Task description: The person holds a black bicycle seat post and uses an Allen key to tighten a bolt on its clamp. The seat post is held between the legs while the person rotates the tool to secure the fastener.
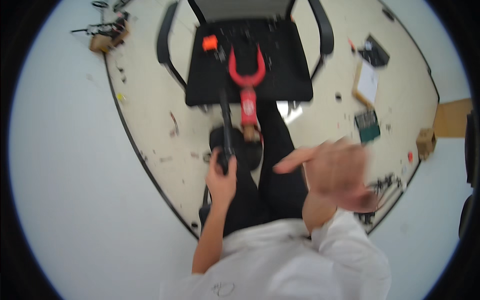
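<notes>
My left hand (222, 182) is closed around the lower end of a long black rod (227, 127), its thumb and fingers wrapped round it. The rod points away from me toward the front of the chair seat; its exact kind is unclear. Just right of it lies a red two-pronged fork (248, 107), its prongs over the black seat and its stem reaching toward my legs. My right hand (335, 175) is raised at the right, blurred by motion. Its thumb stretches out to the left, and nothing shows in it; the other fingers are smeared.
A black office chair (295, 82) faces me, with an orange piece (210, 43) and small bits on its seat. Around it on the floor are a white-topped box (366, 85), a dark green case (369, 132), cartons (426, 141) and scattered small parts. A wall runs along the left.
</notes>
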Available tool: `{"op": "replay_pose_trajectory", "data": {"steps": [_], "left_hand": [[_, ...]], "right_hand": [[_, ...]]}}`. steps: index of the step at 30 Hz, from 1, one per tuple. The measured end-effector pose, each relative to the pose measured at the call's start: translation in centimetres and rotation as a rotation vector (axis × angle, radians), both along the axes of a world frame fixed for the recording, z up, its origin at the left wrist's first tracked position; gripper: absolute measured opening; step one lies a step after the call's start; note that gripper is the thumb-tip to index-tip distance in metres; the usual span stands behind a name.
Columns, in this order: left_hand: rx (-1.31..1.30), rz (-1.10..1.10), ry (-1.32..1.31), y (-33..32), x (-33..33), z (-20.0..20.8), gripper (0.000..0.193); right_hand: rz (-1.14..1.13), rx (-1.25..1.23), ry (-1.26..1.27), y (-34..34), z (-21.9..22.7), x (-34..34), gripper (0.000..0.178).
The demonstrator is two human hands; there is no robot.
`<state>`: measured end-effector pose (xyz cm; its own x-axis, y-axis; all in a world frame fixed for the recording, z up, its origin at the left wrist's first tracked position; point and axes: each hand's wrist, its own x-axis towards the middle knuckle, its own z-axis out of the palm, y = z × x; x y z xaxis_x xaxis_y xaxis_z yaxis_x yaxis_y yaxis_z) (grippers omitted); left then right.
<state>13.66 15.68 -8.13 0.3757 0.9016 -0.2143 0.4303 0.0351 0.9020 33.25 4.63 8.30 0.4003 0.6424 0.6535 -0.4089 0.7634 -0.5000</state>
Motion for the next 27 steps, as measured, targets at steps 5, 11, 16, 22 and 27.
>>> {"op": "replay_pose_trajectory", "data": {"steps": [5,11,16,22,27], "left_hand": [[-0.166,0.011,-0.175,-1.2,-0.5,0.8,0.051],[-0.147,0.005,-0.187,-0.7,0.3,1.3,0.05],[-0.134,-0.003,-0.189,-0.5,0.3,1.4,0.051],[-0.133,0.007,-0.18,-0.4,0.3,1.3,0.051],[-0.15,0.018,-0.2,-0.5,0.4,1.3,0.05]], "right_hand": [[0.034,0.216,0.036,-5.7,3.7,2.1,0.03],[0.015,0.287,0.148,-8.1,6.1,-1.2,0.019],[0.047,0.346,0.242,-7.7,6.8,-2.9,0.017],[0.132,0.374,0.369,-7.4,7.1,-4.2,0.026],[0.114,0.424,0.322,-6.6,7.1,-4.5,0.034]]}}
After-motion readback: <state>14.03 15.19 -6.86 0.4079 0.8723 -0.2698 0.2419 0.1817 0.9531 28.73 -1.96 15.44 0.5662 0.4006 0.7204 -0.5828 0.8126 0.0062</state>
